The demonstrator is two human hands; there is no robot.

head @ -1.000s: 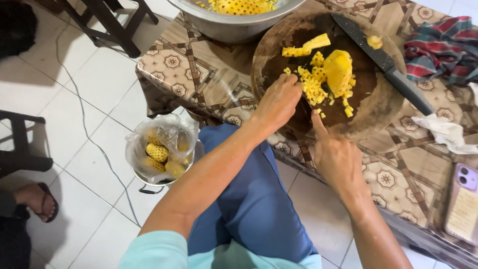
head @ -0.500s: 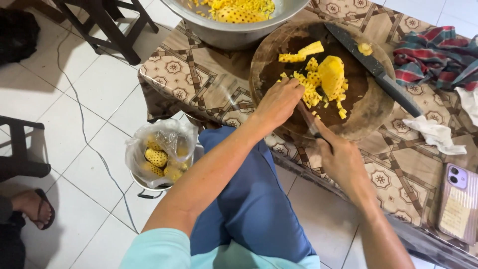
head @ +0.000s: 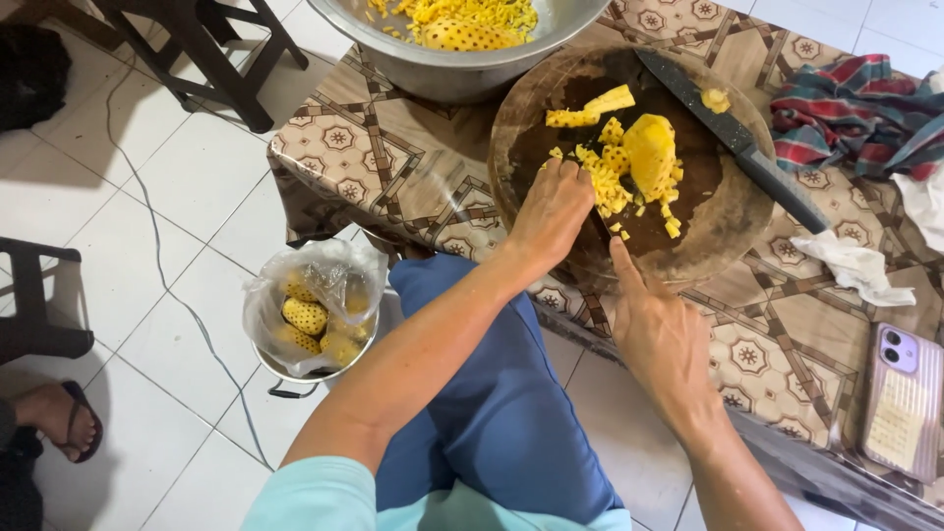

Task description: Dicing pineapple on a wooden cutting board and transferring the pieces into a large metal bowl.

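At about eight o'clock on the floor stands a bucket (head: 313, 317) lined with a plastic bag and holding pineapple peels. The left hand (head: 554, 211) lies fingers-down on the round cutting board (head: 723, 221), curled narrowly over the small yellow pineapple pieces (head: 607, 182); since a second ago it has slid a little toward one o'clock, gathering them closer to the bigger chunk (head: 651, 152). The right hand (head: 661, 334) stays at the board's near rim, loosely open, index finger on the wood, holding nothing. At twelve o'clock sits a metal bowl (head: 462, 64) of cut fruit. A knife (head: 733, 133) rests across the board at two o'clock; a phone (head: 902, 398) lies at four.
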